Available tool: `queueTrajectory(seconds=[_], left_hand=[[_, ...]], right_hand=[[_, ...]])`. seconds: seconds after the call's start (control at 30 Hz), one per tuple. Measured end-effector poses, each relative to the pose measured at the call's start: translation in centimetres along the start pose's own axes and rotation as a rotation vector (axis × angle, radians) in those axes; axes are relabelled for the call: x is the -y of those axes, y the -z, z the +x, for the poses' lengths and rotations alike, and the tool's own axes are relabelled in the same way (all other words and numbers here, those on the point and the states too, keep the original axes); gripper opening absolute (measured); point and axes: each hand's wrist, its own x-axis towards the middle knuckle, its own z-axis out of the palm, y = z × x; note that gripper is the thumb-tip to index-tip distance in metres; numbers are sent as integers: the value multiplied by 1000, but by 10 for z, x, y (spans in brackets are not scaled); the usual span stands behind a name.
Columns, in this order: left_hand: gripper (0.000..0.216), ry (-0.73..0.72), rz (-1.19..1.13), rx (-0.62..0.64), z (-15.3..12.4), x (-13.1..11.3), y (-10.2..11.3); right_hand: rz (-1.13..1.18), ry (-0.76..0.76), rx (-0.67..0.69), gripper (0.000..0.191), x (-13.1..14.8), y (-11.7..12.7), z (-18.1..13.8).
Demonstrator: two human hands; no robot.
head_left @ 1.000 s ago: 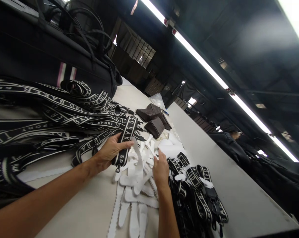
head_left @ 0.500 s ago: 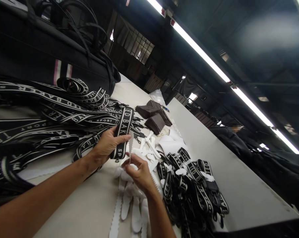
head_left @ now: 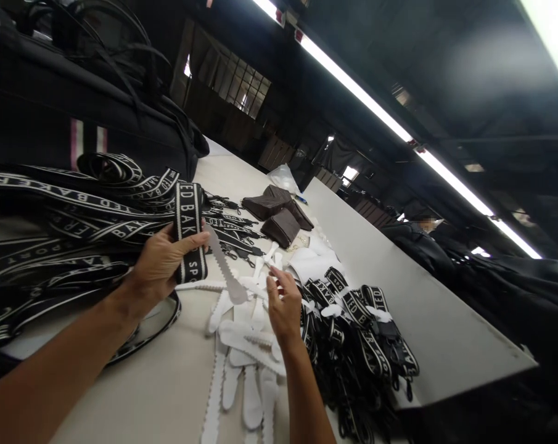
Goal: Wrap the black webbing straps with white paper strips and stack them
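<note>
My left hand [head_left: 161, 266] is closed on a black strap with white lettering [head_left: 189, 228], held upright above the table. A white scalloped strip [head_left: 223, 268] hangs from under my left thumb, against the strap. My right hand [head_left: 283, 305] hovers just right of it, fingers loosely apart, with nothing in it, over a scatter of white scalloped strips [head_left: 246, 351]. A pile of loose black lettered straps [head_left: 61, 209] lies at the left. A bundle of folded straps with white strips [head_left: 357, 333] lies at the right.
The work table [head_left: 168, 382] runs away from me; its right edge drops off near the strap bundle. Brown folded pieces [head_left: 279, 216] and a clear plastic bag [head_left: 283, 179] sit farther back. A black bag [head_left: 75, 117] stands at the far left. Another person is at the right, beyond the table.
My left hand has lifted the strap and moved left. The white strip that my right hand pinched now hangs at my left thumb; my right hand has let go and opened.
</note>
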Motion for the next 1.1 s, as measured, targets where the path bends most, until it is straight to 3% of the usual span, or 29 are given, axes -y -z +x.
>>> queueTrajectory(seconds=[0.1, 0.23, 0.33, 0.5, 0.57, 0.63, 0.73, 0.8, 0.9, 1.1], left_hand=[[44, 43, 84, 77, -16, 8, -11], [50, 45, 170, 162, -33, 18, -20], [51, -15, 244, 170, -33, 25, -24], [42, -162, 488, 214, -26, 26, -44], [43, -137, 510, 321, -29, 25, -53], [43, -55, 512, 510, -35, 30, -57], [42, 101, 545, 857, -47, 48, -57], [41, 163, 607, 1012, -52, 61, -52], [41, 232, 667, 1024, -52, 73, -43], [44, 363, 582, 903, -35, 64, -29]], right_hand=[[353, -8, 177, 41, 23, -1, -5], [735, -246, 321, 39, 32, -7, -17], [817, -326, 276, 32, 22, -5, -18], [711, -334, 81, 30, -11, 17, -4], [666, -347, -29, 29, -24, 29, 3], [639, -358, -98, 27, -33, 37, 6], [604, -320, -89, 26, -38, 39, 5], [611, -234, -53, 26, -35, 34, 2], [686, -147, 60, 24, -27, 24, -5], [770, -267, 363, 22, -12, 19, -10]])
